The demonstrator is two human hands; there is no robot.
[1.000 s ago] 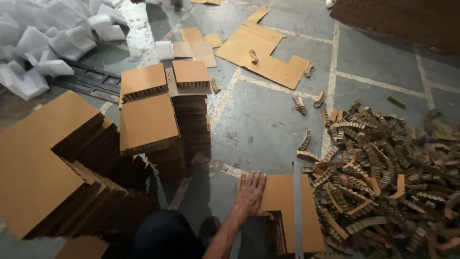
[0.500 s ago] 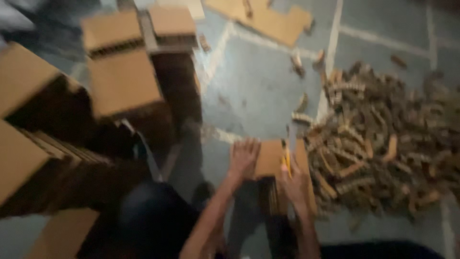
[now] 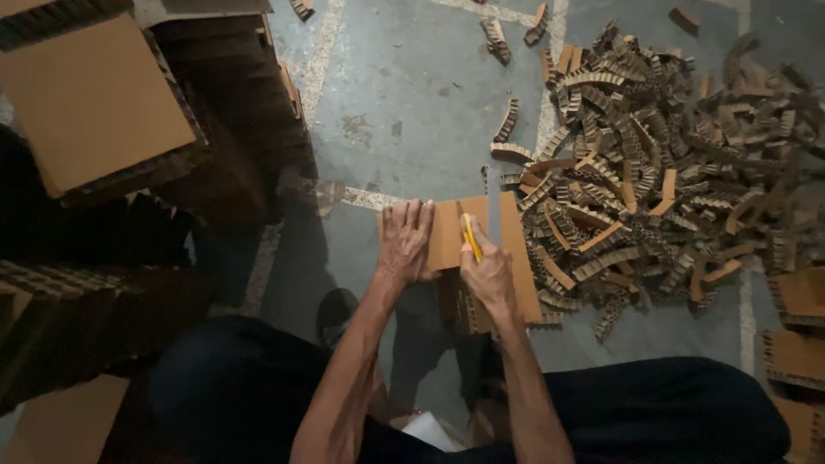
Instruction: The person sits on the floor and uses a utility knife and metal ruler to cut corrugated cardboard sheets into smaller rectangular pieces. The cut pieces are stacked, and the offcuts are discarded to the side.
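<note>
A flat brown honeycomb cardboard block (image 3: 516, 236) lies on the floor in front of my knees. My left hand (image 3: 406, 242) presses flat on its left part, fingers spread. My right hand (image 3: 487, 273) grips a yellow utility knife (image 3: 470, 236), whose tip rests on the cardboard's top face near the middle. My legs in dark trousers frame the block from below.
A large heap of cut cardboard strips (image 3: 670, 163) fills the floor to the right. Stacks of honeycomb cardboard blocks (image 3: 94, 103) rise at the left. More blocks (image 3: 799, 296) sit at the right edge. Grey concrete floor (image 3: 412, 94) lies beyond.
My view has dropped closer to the block. My right hand came in with the yellow knife and now sets it on the cardboard; my left hand stays pressed on it.
</note>
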